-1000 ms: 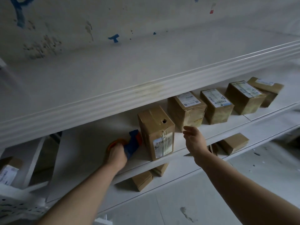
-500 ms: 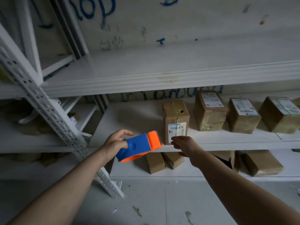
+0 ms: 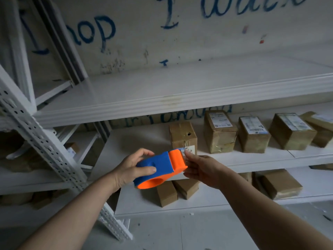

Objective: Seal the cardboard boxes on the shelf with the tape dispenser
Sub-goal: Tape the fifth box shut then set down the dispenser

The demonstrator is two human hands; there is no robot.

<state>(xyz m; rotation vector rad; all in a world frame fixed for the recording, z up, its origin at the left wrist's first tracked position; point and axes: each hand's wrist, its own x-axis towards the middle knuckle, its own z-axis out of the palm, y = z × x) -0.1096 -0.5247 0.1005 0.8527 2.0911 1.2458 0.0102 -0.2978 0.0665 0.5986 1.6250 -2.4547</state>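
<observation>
White shelf (image 3: pixel 252 162) carries a row of brown boxes (image 3: pixel 252 136). Before it, your left grip (image 3: pixel 129 166) wraps the blue-orange dispenser (image 3: pixel 158 164); your right grip (image 3: pixel 202 170) pinches its orange end. You're likely freeing tape; next, draw it to the nearest box (image 3: pixel 182 135).

— What do we list for the wall?
— Wall (image 3: pixel 198 38): off-white, scuffed, blue handwriting (image 3: pixel 93 31) across it.
— And furniture, floor?
— White metal shelves (image 3: pixel 180 99), a perforated upright (image 3: pixel 41 141) at left; pale grey floor (image 3: pixel 162 231), speckled. We note dim light.
</observation>
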